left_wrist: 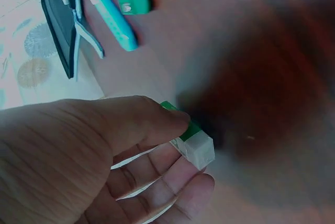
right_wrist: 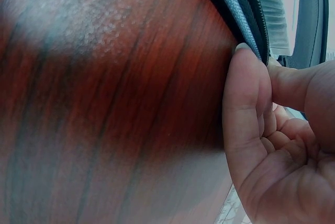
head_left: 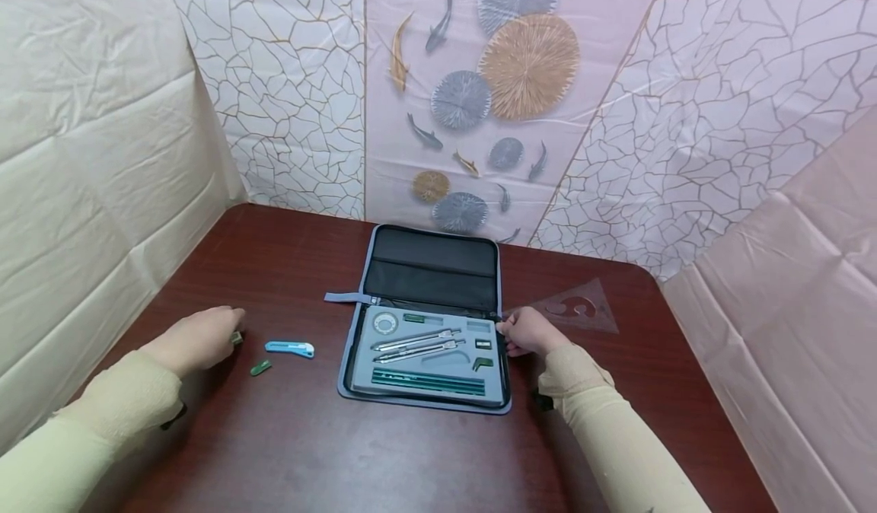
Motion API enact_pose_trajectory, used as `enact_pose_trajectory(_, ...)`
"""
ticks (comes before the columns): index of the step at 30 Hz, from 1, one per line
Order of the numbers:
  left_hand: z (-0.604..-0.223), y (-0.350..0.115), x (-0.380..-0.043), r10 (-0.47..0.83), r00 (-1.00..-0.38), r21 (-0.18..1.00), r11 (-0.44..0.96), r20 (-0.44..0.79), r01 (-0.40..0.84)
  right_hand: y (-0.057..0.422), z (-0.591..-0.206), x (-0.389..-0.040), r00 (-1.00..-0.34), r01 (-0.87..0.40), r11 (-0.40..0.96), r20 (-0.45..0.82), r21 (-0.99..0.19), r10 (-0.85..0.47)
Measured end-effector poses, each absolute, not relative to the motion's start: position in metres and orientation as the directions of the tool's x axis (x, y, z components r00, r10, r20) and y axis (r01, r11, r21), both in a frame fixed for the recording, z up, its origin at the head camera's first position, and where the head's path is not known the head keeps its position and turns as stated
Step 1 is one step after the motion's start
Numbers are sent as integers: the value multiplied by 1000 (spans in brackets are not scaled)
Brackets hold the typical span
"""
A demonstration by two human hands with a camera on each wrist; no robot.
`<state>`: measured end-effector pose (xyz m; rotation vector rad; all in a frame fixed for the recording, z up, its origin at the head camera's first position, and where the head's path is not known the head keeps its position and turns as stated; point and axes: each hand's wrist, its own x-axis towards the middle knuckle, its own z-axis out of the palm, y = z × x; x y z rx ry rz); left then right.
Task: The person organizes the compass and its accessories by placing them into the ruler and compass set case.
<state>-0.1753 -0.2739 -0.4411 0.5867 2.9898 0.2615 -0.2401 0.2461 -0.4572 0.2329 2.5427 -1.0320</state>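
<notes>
My left hand [head_left: 205, 338] is over the left side of the table and pinches a white eraser [left_wrist: 201, 150] with a green sleeve between thumb and fingers. Close to it lie a blue utility knife [head_left: 290, 348] and a small green piece [head_left: 260, 368] with a light metallic bit. An unzipped blue-grey case [head_left: 432, 250] lies spread at the table's middle, its lid folded back. With thumb and forefinger, my right hand [head_left: 533, 332] pinches the zippered edge [right_wrist: 241, 20] on the case's right side. Its other fingers are curled in.
The case's grey tray holds two metal compasses [head_left: 418, 345], several green pencils [head_left: 428, 381], a round white disc [head_left: 385, 323] and small green items. A strap [head_left: 348, 297] sticks out leftward. Beyond my right hand lies a clear set square [head_left: 596, 311]. Cloth walls [head_left: 294, 117] border the table.
</notes>
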Motion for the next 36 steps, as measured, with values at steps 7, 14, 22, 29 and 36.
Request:
enact_pose_trajectory(7, -425, -244, -190, 402, -914, 168, 906, -62, 387, 246, -455, -238, -917, 276, 714, -398, -644, -6)
enact_pose_trajectory(14, -410, -187, -212, 409, -907, 175, 904, -95, 389, 245, -455, -238, -915, 291, 711, -402, -640, 12)
enact_pose_trajectory(22, -404, -115, -227, 454, -881, 215, 881, -136, 421, 246, -456, -239, -913, 288, 721, -407, -630, 8)
enact_pose_trajectory(29, -394, -70, -229, 529, -838, 254, 836, -134, 487, 247, -456, -237, -912, 288, 726, -409, -624, 10)
enact_pose_trajectory(36, -388, -37, -232, 558, -809, 278, 820, -187, 501, 247, -458, -240, -910, 301, 721, -414, -624, 22)
